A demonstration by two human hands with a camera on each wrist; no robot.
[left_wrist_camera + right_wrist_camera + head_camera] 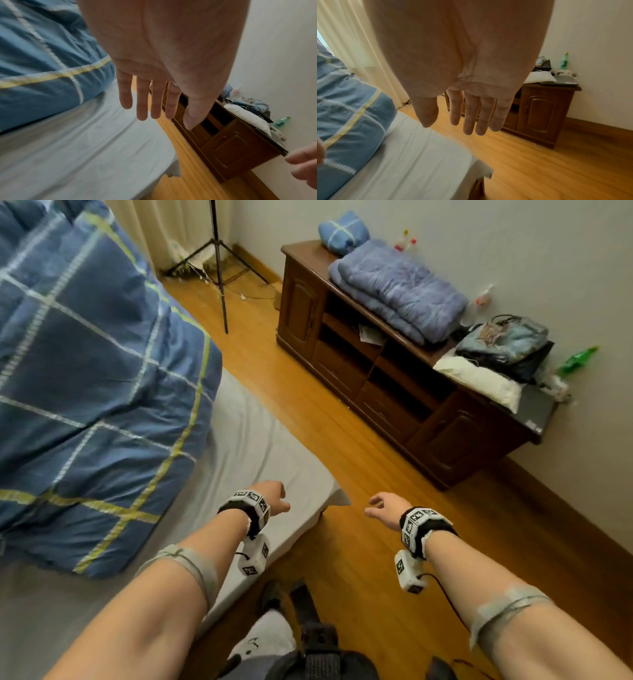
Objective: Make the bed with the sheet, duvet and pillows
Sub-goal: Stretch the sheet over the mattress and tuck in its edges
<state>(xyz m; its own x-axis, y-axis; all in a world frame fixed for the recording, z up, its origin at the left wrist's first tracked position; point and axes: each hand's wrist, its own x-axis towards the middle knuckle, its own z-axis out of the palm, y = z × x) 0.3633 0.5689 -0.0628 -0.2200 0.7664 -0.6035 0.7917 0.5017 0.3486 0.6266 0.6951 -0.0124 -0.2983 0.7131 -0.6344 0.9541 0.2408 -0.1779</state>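
A blue checked duvet (85, 378) lies bunched on the bed, over a pale grey sheet (260, 453) that covers the mattress to its corner (337, 496). My left hand (274, 499) hovers above that corner of the sheet with straight fingers (142, 102), holding nothing. To its right, my right hand (383, 506) hangs over the wooden floor, fingers (471, 116) straight and empty. A white pillow (479, 380) lies on the dark wooden cabinet (387, 385) by the wall. A small blue checked pillow (342, 231) sits at the cabinet's far end.
A folded lilac quilt (397, 285), a bag (507, 340) and a green bottle (577, 359) also sit on the cabinet. A black tripod (219, 265) stands by the cream curtain (171, 227). Wooden floor (308, 392) runs between bed and cabinet.
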